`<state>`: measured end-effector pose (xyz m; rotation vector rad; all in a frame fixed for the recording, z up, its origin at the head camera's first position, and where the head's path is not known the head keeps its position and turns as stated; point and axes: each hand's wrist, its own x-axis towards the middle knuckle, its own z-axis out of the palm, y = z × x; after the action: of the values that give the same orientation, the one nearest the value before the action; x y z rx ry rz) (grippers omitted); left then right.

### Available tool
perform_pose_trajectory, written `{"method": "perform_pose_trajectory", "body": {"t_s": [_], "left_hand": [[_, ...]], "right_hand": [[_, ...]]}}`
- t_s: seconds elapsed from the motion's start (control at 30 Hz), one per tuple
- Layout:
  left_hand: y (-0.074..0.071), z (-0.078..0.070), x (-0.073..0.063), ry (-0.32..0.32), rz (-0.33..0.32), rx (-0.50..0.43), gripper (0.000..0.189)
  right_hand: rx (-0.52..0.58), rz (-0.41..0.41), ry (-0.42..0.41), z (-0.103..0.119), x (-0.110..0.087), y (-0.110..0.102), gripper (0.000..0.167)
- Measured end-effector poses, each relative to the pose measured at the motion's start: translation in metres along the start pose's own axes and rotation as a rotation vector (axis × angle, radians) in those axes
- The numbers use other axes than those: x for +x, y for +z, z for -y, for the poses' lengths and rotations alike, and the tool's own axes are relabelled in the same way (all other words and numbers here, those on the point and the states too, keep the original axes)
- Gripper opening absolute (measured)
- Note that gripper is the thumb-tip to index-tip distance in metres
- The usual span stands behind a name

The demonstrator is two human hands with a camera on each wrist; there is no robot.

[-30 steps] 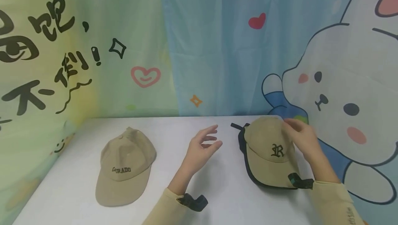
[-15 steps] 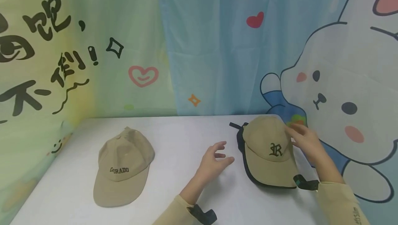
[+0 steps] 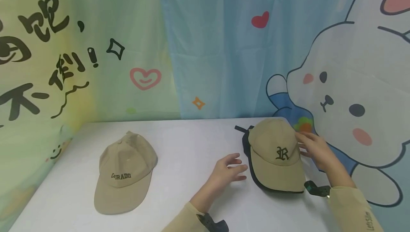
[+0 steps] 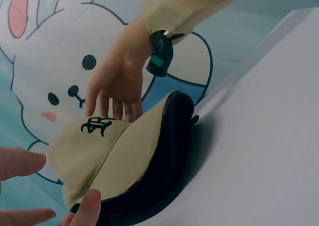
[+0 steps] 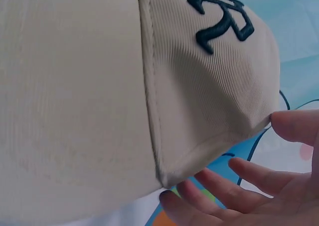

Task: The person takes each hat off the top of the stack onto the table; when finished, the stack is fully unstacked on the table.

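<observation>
- Fingers (image 3: 302, 138) of the right hand (image 3: 318, 152) are lying loosely extended along the right side of the tan R cap (image 3: 274, 156); the hand is standing wide, its thumb apart from the fingers.
- In the right wrist view, the thumb tip is meeting the crown's edge, and the other fingertips are showing just beside its lower edge; how firmly they are touching, one cannot tell.
- The left hand (image 3: 225, 171) is hovering just left of the R cap, its fingers spreading wide; in the left wrist view one fingertip is overlapping the cap, though contact is impossible to judge.
- The R cap is sitting upright at the right, toward the far edge, its brim pointing near.
- A black cap (image 4: 164, 176), mostly hidden, is showing beneath it, its dark brim edge following the tan one and its strap (image 3: 241, 128) sticking out far left.
- Black wrist cameras (image 3: 317, 189) are hanging at both wrists, and tan sleeves (image 3: 355, 207) are covering the forearms.
- Well apart at the left, a tan lettered baseball cap (image 3: 126, 164) is lying, its brim pointing near.
- A white table (image 3: 189, 146) is supporting the caps.
- Beyond, a printed backdrop (image 3: 205, 47) is hanging, a white rabbit (image 3: 368, 79) filling its right side.
</observation>
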<state>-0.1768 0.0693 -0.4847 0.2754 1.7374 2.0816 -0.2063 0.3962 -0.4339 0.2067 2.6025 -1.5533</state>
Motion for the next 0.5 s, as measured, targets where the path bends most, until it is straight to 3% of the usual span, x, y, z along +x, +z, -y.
{"method": "perform_pose_trajectory", "body": {"t_s": [0.27, 0.5], "left_hand": [[0.007, 0.001, 0.003, 0.001, 0.04, -0.119, 0.054], [0.013, 0.002, 0.006, 0.001, 0.097, -0.186, 0.048]], "right_hand": [[0.024, 0.04, 0.098, -0.01, -0.002, -0.003, 0.095], [-0.011, 0.032, 0.094, -0.016, -0.004, -0.003, 0.093]]}}
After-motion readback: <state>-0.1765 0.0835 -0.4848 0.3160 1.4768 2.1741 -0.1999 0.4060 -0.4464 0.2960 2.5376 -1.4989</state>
